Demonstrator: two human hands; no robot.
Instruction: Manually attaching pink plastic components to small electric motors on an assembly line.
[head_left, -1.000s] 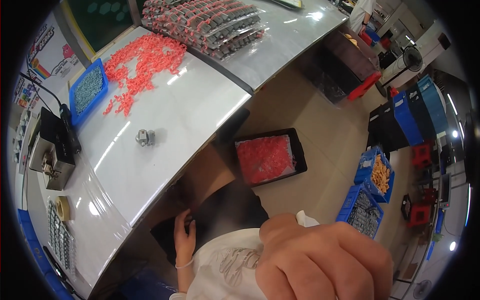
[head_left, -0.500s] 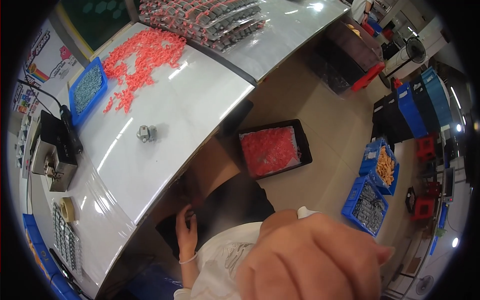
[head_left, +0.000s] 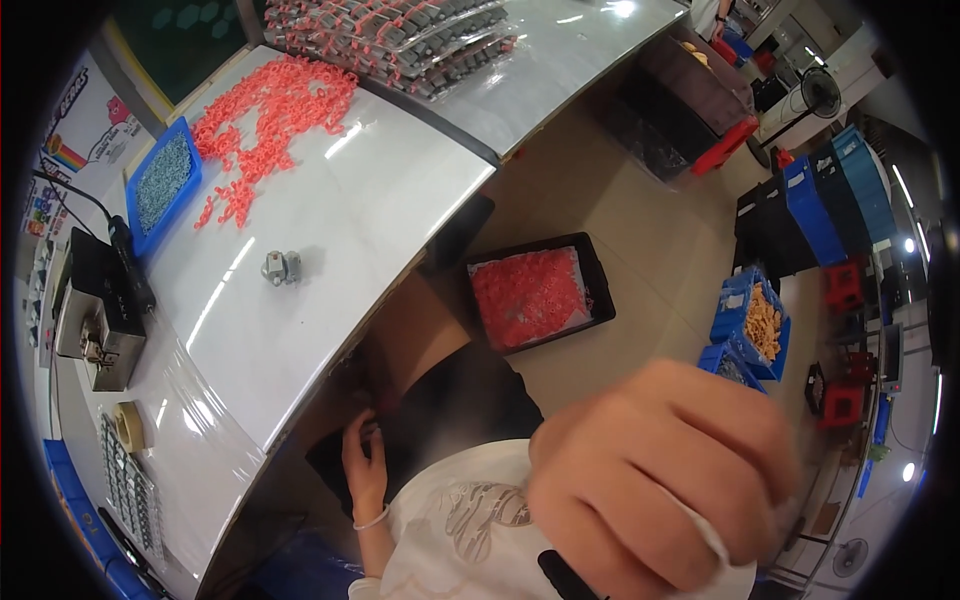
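My right hand (head_left: 660,475) is raised close in front of my chest, large in view, its fingers curled into a fist. Whatever it may hold is hidden; a black strip (head_left: 566,576) shows just below it. Down by my dark shorts (head_left: 465,400), my left hand (head_left: 366,462) rests with its fingers loosely stretched and nothing in them. Nearest on the white table (head_left: 330,235) stands a small grey piece (head_left: 281,267), apart from both hands. Beyond it lies a spread of small pink-red plastic parts (head_left: 270,110).
A blue tray of small grey-blue parts (head_left: 165,180) sits at the table's left. Bagged grey-and-pink pieces (head_left: 400,45) are stacked at the back. Nearer left are a metal-and-black device (head_left: 105,315) and a tape roll (head_left: 128,426). A black bin (head_left: 597,285) with red parts stands on the floor.
My right hand has risen a little and turned, so its curled fingers and a black strip now show. The view has shifted slightly. My left hand stays in place.
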